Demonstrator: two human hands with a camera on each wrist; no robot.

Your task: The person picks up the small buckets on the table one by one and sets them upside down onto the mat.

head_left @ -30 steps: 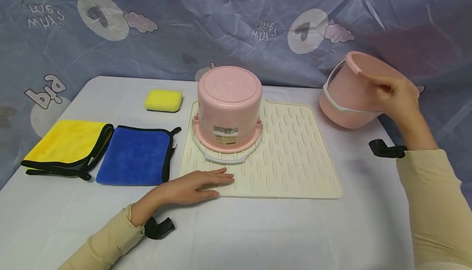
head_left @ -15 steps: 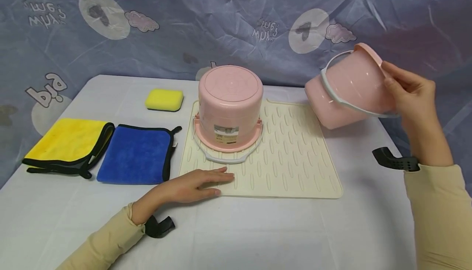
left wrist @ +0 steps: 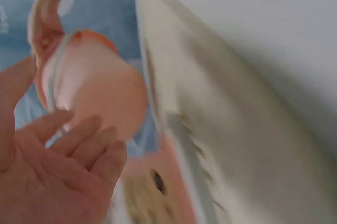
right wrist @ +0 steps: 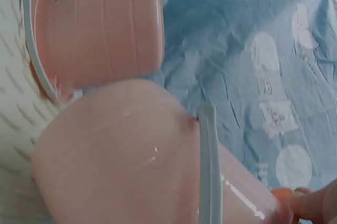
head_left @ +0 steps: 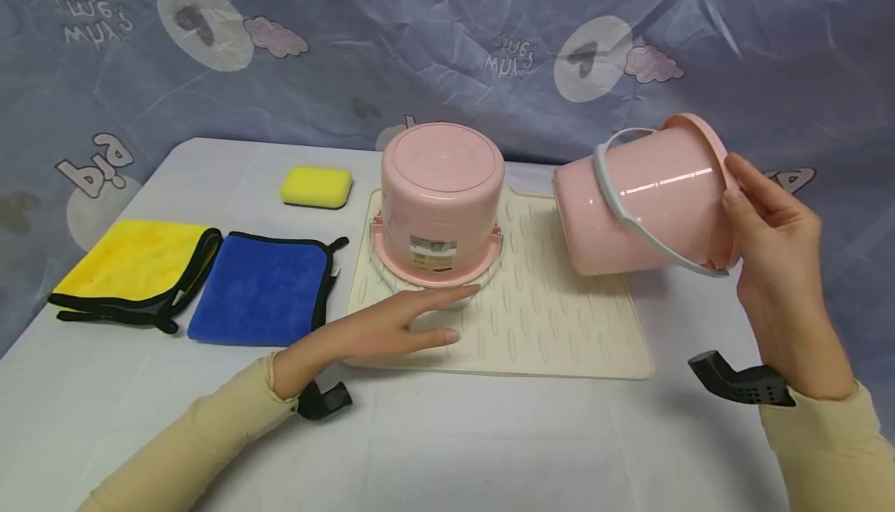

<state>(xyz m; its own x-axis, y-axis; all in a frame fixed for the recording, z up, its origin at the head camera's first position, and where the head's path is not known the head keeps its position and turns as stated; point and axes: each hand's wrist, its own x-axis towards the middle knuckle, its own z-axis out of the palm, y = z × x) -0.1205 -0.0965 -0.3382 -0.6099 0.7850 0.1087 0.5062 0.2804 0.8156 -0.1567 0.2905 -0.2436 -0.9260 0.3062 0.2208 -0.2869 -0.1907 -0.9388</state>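
A white-covered table (head_left: 503, 434) is overlaid at its middle by a cream ribbed mat (head_left: 559, 345). On the mat's left half an overturned bucket (head_left: 444, 213) is set, base up. A tilted bucket (head_left: 667, 193) is held above the mat's right side, its base pointed toward the overturned bucket, its mouth turned away; in the head view the 2 are seen apart. The step in hand is judged to be the positioning of the tilted bucket over the mat. The next move seems to call for its tilt to be corrected and its pale handle (head_left: 611, 189) kept clear before any lowering. A blue cloth (head_left: 262, 287) and a yellow cloth (head_left: 133, 259) are laid side by side at left. The rim is gripped by the right hand (head_left: 786, 252). Nothing is held by the left hand (head_left: 388, 325), its fingers extended; whether the mat is touched cannot be told. 1 yellow sponge (head_left: 317, 186) is placed behind the blue cloth.
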